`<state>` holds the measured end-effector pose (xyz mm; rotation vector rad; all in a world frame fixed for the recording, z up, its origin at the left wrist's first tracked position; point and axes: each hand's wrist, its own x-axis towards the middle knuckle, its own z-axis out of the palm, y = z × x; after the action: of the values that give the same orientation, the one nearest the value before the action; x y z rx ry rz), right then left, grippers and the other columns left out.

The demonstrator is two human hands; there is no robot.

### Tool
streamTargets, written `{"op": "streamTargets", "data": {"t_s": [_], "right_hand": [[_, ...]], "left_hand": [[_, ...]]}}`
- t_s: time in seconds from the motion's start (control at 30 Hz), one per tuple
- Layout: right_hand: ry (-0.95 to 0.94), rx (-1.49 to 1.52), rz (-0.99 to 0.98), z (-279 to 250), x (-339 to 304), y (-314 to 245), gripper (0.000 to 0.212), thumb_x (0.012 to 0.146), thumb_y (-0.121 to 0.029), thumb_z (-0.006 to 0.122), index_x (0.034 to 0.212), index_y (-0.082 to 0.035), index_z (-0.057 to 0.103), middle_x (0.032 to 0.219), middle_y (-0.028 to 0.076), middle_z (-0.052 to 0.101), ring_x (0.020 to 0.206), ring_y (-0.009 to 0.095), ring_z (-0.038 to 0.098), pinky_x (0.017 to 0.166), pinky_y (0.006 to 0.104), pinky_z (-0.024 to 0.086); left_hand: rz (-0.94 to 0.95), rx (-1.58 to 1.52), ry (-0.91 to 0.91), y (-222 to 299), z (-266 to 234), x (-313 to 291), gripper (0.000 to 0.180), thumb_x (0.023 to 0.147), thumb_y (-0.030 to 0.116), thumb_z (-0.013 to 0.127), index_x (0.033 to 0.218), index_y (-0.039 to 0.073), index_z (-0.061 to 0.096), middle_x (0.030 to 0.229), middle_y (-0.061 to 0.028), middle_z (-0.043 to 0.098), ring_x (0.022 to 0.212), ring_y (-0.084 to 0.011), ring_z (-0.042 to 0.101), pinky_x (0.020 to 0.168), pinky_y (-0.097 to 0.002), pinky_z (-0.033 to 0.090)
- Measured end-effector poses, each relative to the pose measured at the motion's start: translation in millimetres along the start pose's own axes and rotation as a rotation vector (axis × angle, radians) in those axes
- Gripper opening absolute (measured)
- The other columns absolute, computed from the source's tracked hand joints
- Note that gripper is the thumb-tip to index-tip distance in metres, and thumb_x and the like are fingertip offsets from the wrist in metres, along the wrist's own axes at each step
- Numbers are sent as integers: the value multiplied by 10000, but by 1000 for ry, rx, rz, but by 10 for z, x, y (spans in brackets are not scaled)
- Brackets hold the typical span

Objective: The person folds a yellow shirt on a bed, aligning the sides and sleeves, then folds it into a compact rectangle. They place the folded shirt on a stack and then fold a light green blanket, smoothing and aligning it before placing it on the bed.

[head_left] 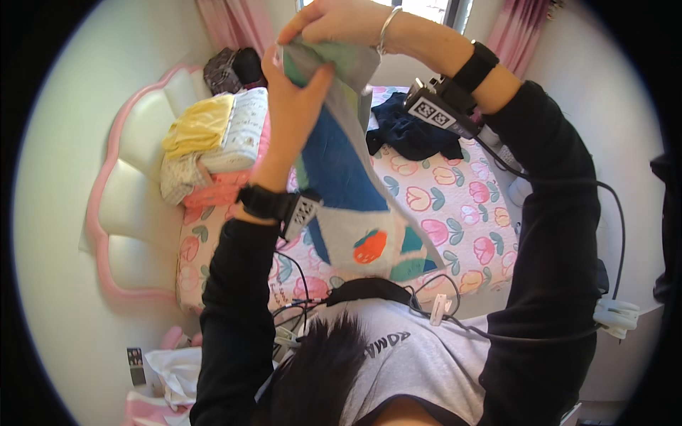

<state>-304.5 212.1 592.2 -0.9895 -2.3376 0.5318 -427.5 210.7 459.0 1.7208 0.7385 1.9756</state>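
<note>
I hold up a patchwork garment (355, 199) in grey, blue and green with an orange fruit patch, hanging in front of me over the bed. My left hand (295, 99) grips its upper left edge, fingers wrapped around the cloth. My right hand (334, 25) pinches the top edge just above, with a bracelet on its wrist. Both forearms wear black bands with small tagged devices. The garment's lower end hangs near my chest.
A bed with a tulip-print sheet (455, 199) lies below. A stack of folded clothes (213, 145) sits by the pink-and-white scalloped headboard (135, 206). A dark navy garment (412, 131) lies crumpled at the far side. Pink curtains (511, 32) hang beyond. Cables run across my chest.
</note>
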Motion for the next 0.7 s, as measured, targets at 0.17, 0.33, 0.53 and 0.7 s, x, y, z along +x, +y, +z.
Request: {"op": "streamTargets", "data": {"t_s": [0.17,0.33,0.53,0.7], "right_hand": [[183,-121,-70,604,26,160,218,663,17,508,656,-48,716,660,135,675,632,225,666,656,331,531],[307,-249,-159,509,412,325,191,675,-10,523,623,-62,699,611,148,649,599,264,659,602,364,528],[600,-554,-513,-426,632,411,146,696,-76,543,608,-87,658,695,172,642,685,329,630,665,410,508],[888,-743,-514,-1244,448,314,106,712,-72,495,682,-71,597,729,177,619,742,361,597,695,438,475]], "left_hand": [[-65,689,-307,188,-471,-22,493,721,167,591,1181,67,445,928,-251,623,924,-395,606,785,-423,468],[-193,774,-222,-74,-914,-294,474,721,144,558,1174,42,466,972,-271,614,941,-427,591,811,-459,453],[-476,1040,-132,-298,-1609,-472,432,752,181,524,1176,100,548,983,-230,637,970,-401,596,831,-453,456],[-401,1262,83,-103,-1917,-437,380,785,235,544,1133,84,551,1015,-198,633,965,-375,599,805,-456,468]]}}
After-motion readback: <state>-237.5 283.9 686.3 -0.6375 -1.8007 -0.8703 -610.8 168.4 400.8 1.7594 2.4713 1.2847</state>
